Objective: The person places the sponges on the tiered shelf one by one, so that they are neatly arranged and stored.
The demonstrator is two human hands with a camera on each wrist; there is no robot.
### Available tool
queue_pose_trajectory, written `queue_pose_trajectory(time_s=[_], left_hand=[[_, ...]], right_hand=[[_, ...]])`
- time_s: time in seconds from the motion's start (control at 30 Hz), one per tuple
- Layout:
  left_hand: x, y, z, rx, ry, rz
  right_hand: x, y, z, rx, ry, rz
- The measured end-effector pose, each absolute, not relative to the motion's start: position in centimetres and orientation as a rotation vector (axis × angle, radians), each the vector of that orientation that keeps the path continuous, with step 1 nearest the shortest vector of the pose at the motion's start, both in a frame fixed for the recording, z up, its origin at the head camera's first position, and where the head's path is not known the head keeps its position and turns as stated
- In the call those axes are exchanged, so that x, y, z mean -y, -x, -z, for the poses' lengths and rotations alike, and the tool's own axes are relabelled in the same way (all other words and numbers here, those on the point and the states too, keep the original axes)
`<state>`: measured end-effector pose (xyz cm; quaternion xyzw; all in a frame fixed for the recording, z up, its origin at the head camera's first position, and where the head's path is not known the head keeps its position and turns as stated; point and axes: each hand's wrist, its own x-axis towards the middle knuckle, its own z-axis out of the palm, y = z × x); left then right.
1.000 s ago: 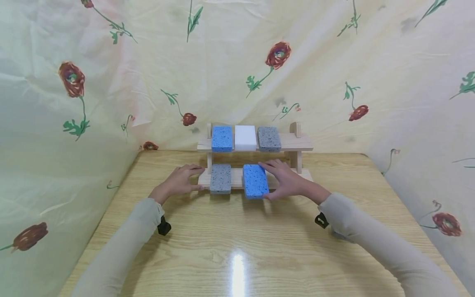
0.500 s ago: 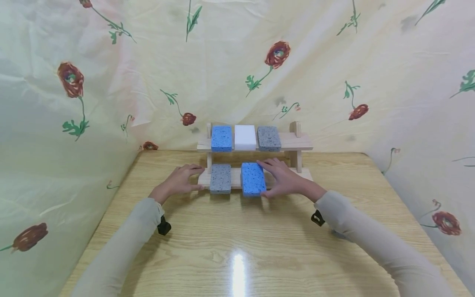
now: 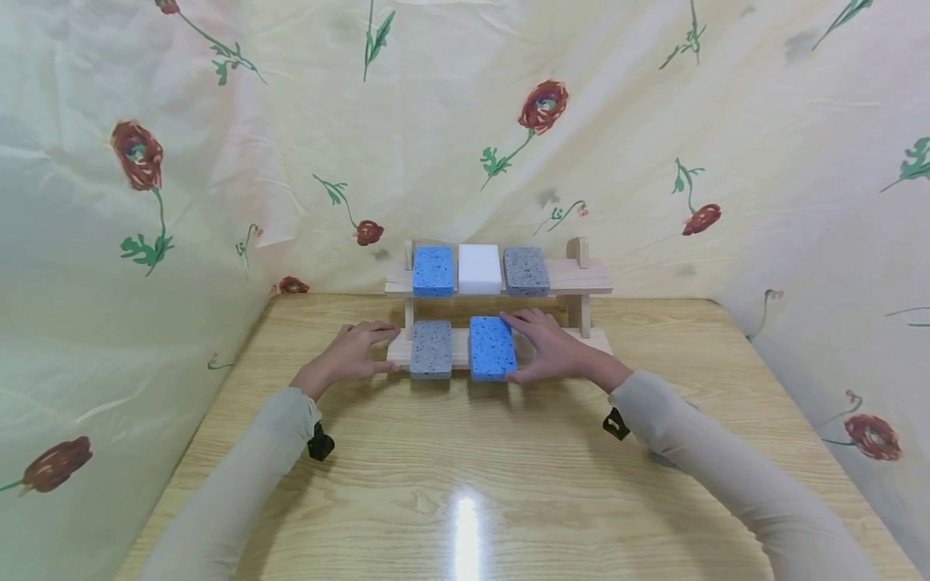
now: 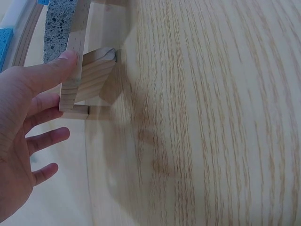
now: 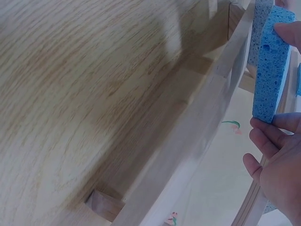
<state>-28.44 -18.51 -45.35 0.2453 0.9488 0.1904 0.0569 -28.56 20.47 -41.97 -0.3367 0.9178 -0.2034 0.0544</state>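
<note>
Right grip (image 3: 548, 349): thumb and fingers pinch the blue sponge (image 3: 492, 349) from its right side, at the upper and lower ends.
Left grip (image 3: 352, 353): thumb and fingers hold the left end of the lower shelf (image 3: 461, 343), thumb on the front edge.
Blue sponge's place: just below the middle of the frame, over the lower shelf; from where I stand I can't tell whether it rests there or hangs just clear.
Neighbour: a speckled grey sponge (image 3: 432, 350) to its left, between the two hands, with a narrow strip of bare wood separating the sponges.
Top row: on the upper shelf (image 3: 581, 277), left to right, a second blue sponge (image 3: 433, 270), a white sponge (image 3: 479, 269) and a dark grey sponge (image 3: 526, 270), packed close together.
In the way: the right hand covers much of the lower shelf's right half.
Wrists: a black piece (image 3: 320, 442) below the left cuff, another by the right; any marking is too small to read.
Surface: pale wood-grain surface (image 3: 407, 468), a bright glare streak at bottom centre.
Room: cream cloth (image 3: 625, 121) printed with red flowers fills the upper frame and both sides.
</note>
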Motion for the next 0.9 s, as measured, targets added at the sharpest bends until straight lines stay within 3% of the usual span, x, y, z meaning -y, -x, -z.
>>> queue_pose_trajectory(time_s=[0.9], left_hand=[[18.6,28.6,45.5,-2.877,-0.751,-0.577]], right_hand=[[-19.3,29.6,42.6,-2.744,0.986,0.654]])
